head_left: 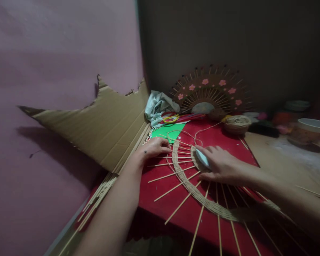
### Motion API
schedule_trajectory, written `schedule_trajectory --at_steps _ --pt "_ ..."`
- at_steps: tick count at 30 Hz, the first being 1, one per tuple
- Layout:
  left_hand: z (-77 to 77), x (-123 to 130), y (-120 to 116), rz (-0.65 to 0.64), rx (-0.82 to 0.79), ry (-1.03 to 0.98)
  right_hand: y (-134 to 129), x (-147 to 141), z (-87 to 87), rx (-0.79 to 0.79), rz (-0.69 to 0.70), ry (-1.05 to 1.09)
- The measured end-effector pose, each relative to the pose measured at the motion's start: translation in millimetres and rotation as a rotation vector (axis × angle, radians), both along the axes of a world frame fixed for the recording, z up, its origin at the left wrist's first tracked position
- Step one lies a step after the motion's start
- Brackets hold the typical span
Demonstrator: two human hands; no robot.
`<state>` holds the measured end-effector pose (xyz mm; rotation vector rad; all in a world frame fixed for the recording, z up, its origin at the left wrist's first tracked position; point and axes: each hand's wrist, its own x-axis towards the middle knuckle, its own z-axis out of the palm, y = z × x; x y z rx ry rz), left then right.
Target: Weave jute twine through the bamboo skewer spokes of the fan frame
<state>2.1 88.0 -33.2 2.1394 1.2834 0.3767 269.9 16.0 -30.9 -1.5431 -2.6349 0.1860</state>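
Observation:
A half-round fan frame [185,181] of thin wooden sticks, with a band of woven twine across them, lies on the red cloth. My right hand [221,165] grips it at the hub, where a light-blue piece [202,158] shows beneath the palm. At the band's upper left end, my left hand [157,146] has its fingers curled in at the twine [197,133] among the stick ends; the fingertips are partly hidden. From there the loose twine loops back to a twine ball [238,124] behind the right hand.
A jagged cardboard sheet [96,131] leans on the left wall, with bundled sticks [101,193] below it. Behind lie green paper [170,131], yellow-handled scissors [171,118] and a pale cloth [160,105]. A flowered fan [208,90] stands at the back; a white-rimmed bowl [313,125] sits right.

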Motion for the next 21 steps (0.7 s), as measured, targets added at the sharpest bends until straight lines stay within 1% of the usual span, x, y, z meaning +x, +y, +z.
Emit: schedule_trajectory --at_steps 5,8,11,14,18,21 --pt "3.2 3.3 -4.7 0.026 -0.007 -0.001 4.0 -4.4 0.3 -0.003 -0.042 -0.029" --pt "4.4 3.1 -6.8 0.032 -0.036 -0.021 6.3 -4.3 2.3 0.000 -0.010 -0.059" --pt "5.2 1.2 -7.4 0.035 -0.075 -0.053 10.8 -1.3 8.1 0.010 0.025 -0.040" --pt "6.1 -0.1 -7.8 0.032 -0.113 -0.085 20.5 3.2 17.8 0.007 0.060 -0.018" --pt "5.8 3.1 -9.7 0.026 -0.131 -0.080 39.9 8.5 29.7 -0.038 0.135 -0.054" --pt "3.9 8.4 -11.5 0.017 -0.106 -0.039 51.1 11.1 31.9 -0.111 0.124 -0.062"
